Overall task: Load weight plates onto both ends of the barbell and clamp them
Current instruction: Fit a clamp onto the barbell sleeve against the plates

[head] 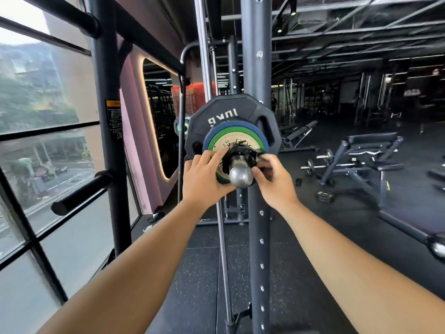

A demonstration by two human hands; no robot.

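The barbell's steel sleeve end points at me, chest high in the rack. On it sit a black 10 kg plate, then a blue plate, a green plate and a small white plate. A black clamp collar rings the sleeve against the white plate. My left hand grips the collar's left side, fingers curled over it. My right hand pinches the collar's lever on the right. The barbell's far end is hidden behind the plates.
A dark rack upright stands just behind the plates, and a chrome guide rod runs beside it. A storage peg juts out at the left by the window. Benches, small dumbbells and a loose plate lie on the floor at right.
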